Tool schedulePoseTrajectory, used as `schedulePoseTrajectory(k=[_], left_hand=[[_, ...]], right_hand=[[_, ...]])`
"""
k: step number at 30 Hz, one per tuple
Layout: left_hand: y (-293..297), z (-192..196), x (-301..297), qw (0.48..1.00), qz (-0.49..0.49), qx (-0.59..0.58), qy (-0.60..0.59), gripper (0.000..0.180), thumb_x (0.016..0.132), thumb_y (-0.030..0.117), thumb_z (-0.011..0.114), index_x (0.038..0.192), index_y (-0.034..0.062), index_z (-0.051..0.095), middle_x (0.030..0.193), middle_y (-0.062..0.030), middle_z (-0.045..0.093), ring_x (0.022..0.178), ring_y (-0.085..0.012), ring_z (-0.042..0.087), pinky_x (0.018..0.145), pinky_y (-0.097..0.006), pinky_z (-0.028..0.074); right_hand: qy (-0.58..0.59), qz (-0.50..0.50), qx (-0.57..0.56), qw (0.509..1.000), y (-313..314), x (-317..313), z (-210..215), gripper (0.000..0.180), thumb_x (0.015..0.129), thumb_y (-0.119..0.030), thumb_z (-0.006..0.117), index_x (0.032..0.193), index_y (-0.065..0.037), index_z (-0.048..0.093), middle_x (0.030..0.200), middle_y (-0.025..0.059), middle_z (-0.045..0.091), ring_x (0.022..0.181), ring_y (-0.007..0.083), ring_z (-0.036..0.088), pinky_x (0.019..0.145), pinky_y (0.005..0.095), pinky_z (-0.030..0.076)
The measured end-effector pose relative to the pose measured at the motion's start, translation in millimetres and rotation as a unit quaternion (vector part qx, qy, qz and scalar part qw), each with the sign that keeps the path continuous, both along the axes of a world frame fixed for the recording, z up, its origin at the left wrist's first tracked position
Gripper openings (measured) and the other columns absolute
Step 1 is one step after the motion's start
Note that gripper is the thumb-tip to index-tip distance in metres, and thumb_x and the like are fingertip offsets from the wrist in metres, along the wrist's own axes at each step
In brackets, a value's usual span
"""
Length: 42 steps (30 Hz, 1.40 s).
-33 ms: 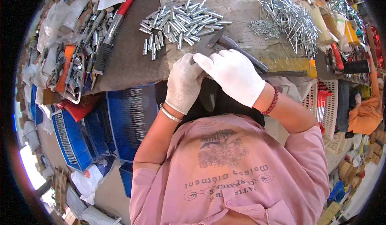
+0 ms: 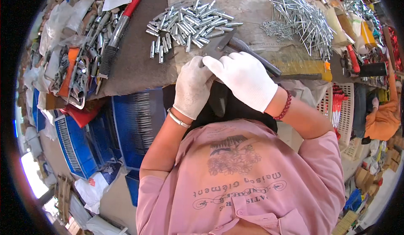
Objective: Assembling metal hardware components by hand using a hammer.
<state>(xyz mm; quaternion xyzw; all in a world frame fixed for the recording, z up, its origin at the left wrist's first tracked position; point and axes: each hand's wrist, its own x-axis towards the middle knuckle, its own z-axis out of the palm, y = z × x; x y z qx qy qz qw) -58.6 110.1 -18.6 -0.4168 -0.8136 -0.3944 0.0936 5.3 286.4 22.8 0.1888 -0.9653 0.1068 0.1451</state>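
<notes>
My left hand (image 2: 192, 88), in a greyish-white glove, is closed with its fingertips pinched at the bench's near edge. Against it my right hand (image 2: 248, 80), in a cleaner white glove, is closed too, thumb and forefinger meeting the left fingertips. Whatever they grip is hidden by the fingers. Just beyond the hands lies a hammer (image 2: 252, 52) with a dark head, its handle slanting right. Farther off is a heap of short shiny metal sleeves (image 2: 189, 25), several lying loose on its near side. A dark pointed metal piece (image 2: 217, 100) shows below the hands.
Long thin metal pins (image 2: 303, 18) are heaped at the far right. Metal tools and plastic bags crowd the left, beside a red-and-silver bar (image 2: 120, 27). Blue bins (image 2: 126, 128) of metal parts stand below left, a white basket (image 2: 347, 109) right. Another person (image 2: 381, 119) is at far right.
</notes>
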Motion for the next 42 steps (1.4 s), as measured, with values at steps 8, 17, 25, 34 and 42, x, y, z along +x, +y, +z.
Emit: schedulePoseTrajectory(k=[8,17,25,34,42], left_hand=[[0,-11,-2,0.998,-0.008,0.053,-0.016,0.026,0.078,-0.003,0.075,0.101,0.0066,0.074,0.097,-0.0171,0.064,0.092,-0.042,0.064,0.078,-0.051,0.053],[-3,-18,-4,0.998,-0.019,0.018,-0.054,0.021,0.079,0.003,0.08,0.098,0.0098,0.077,0.092,-0.0108,0.064,0.088,-0.0342,0.066,0.076,-0.044,0.054],[-1,-14,-4,0.999,-0.018,0.036,-0.016,0.023,0.078,0.002,0.082,0.099,0.01,0.076,0.092,-0.0104,0.064,0.087,-0.0337,0.067,0.075,-0.044,0.053],[-2,-9,-4,1.0,-0.022,0.01,-0.008,0.025,0.076,0.002,0.083,0.099,0.0097,0.076,0.092,-0.0101,0.065,0.086,-0.0341,0.067,0.075,-0.044,0.054],[-7,-4,-6,0.998,-0.028,0.007,-0.048,0.019,0.076,0.005,0.084,0.093,0.0102,0.078,0.09,-0.0098,0.065,0.085,-0.0328,0.067,0.073,-0.044,0.053]], right_hand=[[-0.064,-0.031,0.1,0.992,-19,-6,24,0.039,0.093,-0.013,0.063,0.13,-0.002,0.057,0.085,0.0066,0.066,0.082,0.0262,0.069,0.073,0.0381,0.056],[-0.032,-0.165,-0.028,0.985,44,16,3,0.055,0.089,-0.015,0.077,0.141,-0.012,0.06,0.105,0.013,0.07,0.098,0.0321,0.07,0.083,0.0448,0.058],[-0.054,-0.206,-0.193,0.958,53,59,1,0.052,0.091,-0.002,0.072,0.141,-0.013,0.066,0.106,0.0157,0.068,0.094,0.0392,0.069,0.082,0.0444,0.056],[-0.152,-0.157,-0.093,0.971,39,85,-1,0.061,0.09,-0.002,0.069,0.147,-0.024,0.064,0.095,0.012,0.066,0.079,0.031,0.069,0.069,0.0412,0.057],[-0.068,-0.183,-0.157,0.968,55,47,-5,0.047,0.088,-0.005,0.076,0.134,-0.015,0.072,0.102,0.0135,0.065,0.092,0.0346,0.066,0.083,0.0422,0.055]])
